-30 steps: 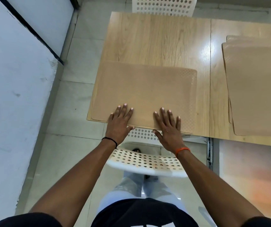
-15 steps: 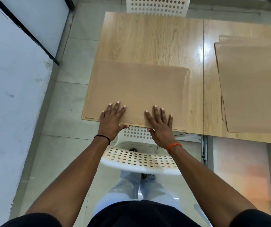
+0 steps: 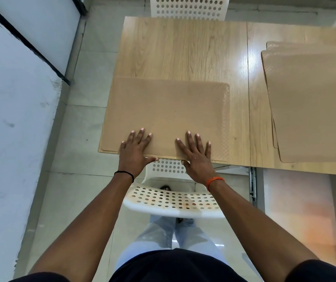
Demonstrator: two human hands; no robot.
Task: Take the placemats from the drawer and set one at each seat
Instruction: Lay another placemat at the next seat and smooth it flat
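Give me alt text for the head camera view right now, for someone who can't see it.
Both hands, the left hand and the right hand, press flat on a tan placemat at the near edge of a wooden table, above a white perforated chair. A stack of placemats lies to the right.

A light wood-grain desk point(image 3: 183, 49) stands on a pale tiled floor point(image 3: 77, 169). White perforated chairs sit at its near edge point(image 3: 171, 202) and far edge point(image 3: 189, 7). A whitish wall point(image 3: 10, 119) runs along the left, and glare shines on the desk's right part.
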